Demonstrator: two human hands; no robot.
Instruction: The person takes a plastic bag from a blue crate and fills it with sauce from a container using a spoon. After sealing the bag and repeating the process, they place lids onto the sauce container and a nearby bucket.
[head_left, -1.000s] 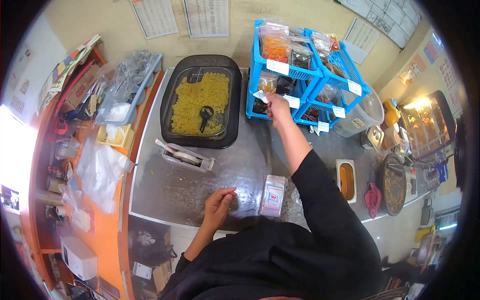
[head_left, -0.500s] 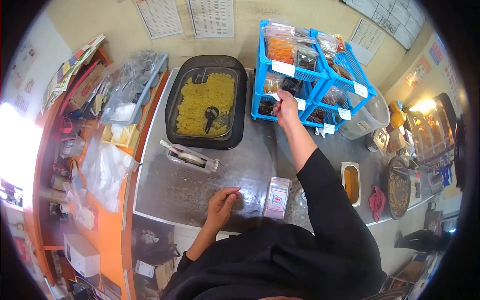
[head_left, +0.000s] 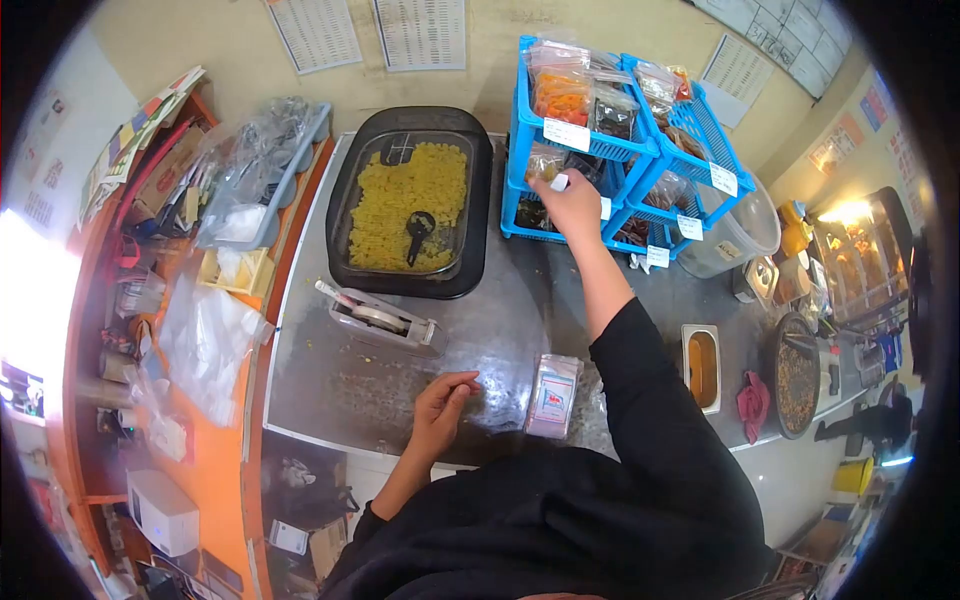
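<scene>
Grasping a white slip (head_left: pixel 559 182) with the right hand (head_left: pixel 573 212) at the blue stacking baskets (head_left: pixel 625 152), upper right; cannot tell whether touching the zip-lock bag (head_left: pixel 545 160) there. Holding the left hand (head_left: pixel 440 413) loosely curled, released, near the printed plastic packet (head_left: pixel 552 397), lower centre.

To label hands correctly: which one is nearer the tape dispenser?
Left. The left hand is on the near side of the tape dispenser; the right hand is farther, at the blue rack.
</scene>
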